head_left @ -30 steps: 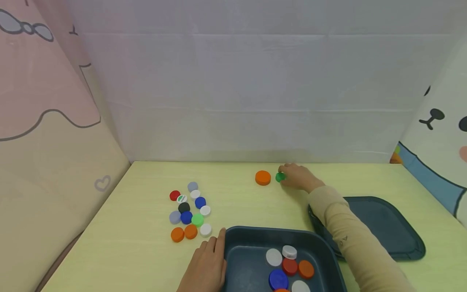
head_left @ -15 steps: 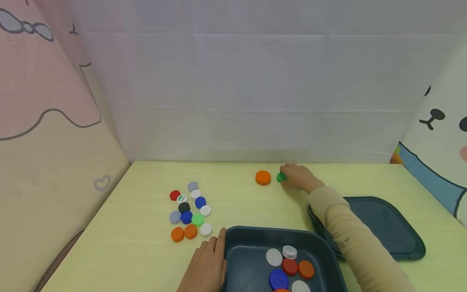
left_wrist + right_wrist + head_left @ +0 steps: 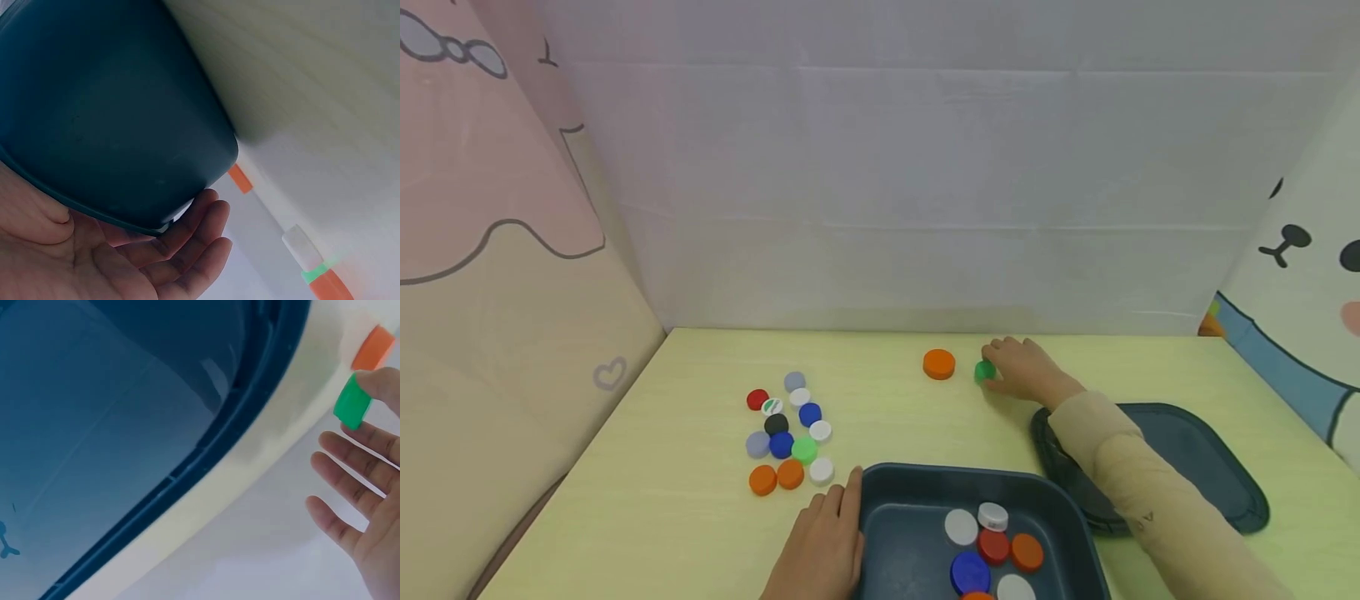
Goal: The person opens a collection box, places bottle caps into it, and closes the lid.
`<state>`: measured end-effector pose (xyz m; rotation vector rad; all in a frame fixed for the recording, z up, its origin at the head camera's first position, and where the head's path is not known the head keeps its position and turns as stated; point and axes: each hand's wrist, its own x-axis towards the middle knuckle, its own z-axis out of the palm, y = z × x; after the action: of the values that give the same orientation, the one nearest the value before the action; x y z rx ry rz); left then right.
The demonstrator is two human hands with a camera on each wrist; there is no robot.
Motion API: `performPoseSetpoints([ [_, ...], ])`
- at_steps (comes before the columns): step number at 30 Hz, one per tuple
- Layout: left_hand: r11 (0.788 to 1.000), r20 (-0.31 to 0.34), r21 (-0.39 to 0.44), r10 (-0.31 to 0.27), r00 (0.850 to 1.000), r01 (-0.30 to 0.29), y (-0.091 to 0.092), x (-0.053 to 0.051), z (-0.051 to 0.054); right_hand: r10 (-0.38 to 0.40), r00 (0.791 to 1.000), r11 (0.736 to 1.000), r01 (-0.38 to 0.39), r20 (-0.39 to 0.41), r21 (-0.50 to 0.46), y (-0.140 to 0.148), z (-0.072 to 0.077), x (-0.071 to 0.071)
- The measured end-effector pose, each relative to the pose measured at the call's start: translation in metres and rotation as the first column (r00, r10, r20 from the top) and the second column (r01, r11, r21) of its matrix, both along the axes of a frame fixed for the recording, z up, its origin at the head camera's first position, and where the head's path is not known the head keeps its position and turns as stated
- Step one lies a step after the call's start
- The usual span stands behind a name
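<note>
At the far side of the table my right hand (image 3: pixel 1026 371) pinches a green bottle cap (image 3: pixel 353 402) between thumb and index finger; the other fingers spread apart in the right wrist view. Just left of it lies a large orange cap (image 3: pixel 939 364). My left hand (image 3: pixel 822 542) holds the left rim of a dark blue tray (image 3: pixel 898 492), its thumb out of sight behind the rim in the left wrist view. Inside the tray are several caps, among them a blue cap (image 3: pixel 970 573), a red cap (image 3: pixel 993 547) and a white cap (image 3: pixel 961 527).
A group of loose caps lies on the left of the table, including a black cap (image 3: pixel 777 425) and a light green cap (image 3: pixel 804 451). The dark lid (image 3: pixel 1187 458) lies to the right, partly under my right forearm. A white sheet (image 3: pixel 880 192) hangs behind the table.
My right hand has shifted slightly right and nearer, carrying the green cap away from the large orange cap. The left hand and tray stay in place.
</note>
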<state>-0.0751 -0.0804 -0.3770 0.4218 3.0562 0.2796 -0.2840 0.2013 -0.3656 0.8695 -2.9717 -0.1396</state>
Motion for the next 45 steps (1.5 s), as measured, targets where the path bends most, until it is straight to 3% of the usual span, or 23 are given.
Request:
performPoseSetpoints([
  [8, 1.000, -0.011, 0.001, 0.006, 1.000, -0.006, 0.000, 0.001, -0.001, 0.074, 0.992, 0.997, -0.077, -0.107, -0.029, 0.006, 0.006, 0.020],
  [21, 1.000, -0.026, 0.007, -0.001, 1.000, 0.001, -0.001, 0.000, -0.002, 0.129, 0.967, 0.982, -0.156, -0.221, -0.106, 0.013, 0.030, 0.066],
  [30, 1.000, -0.020, 0.004, 0.002, 1.000, -0.002, -0.002, 0.000, -0.002, 0.237, 0.897, 0.957, -0.281, -0.373, -0.067, 0.014, 0.039, 0.102],
  [36, 1.000, -0.038, 0.002, -0.008, 0.999, 0.008, -0.002, 0.000, -0.003, 0.290, 0.863, 0.936, -0.346, -0.413, -0.066, 0.015, 0.041, 0.128],
  [38, 1.000, -0.040, 0.002, -0.010, 0.999, 0.010, -0.002, 0.000, -0.004, 0.296, 0.862, 0.932, -0.356, -0.412, -0.075, 0.014, 0.040, 0.138],
  [45, 1.000, -0.050, 0.000, 0.001, 0.999, -0.001, 0.000, 0.001, -0.002, 0.329, 0.886, 0.922, -0.376, -0.327, -0.091, 0.011, 0.039, 0.167],
])
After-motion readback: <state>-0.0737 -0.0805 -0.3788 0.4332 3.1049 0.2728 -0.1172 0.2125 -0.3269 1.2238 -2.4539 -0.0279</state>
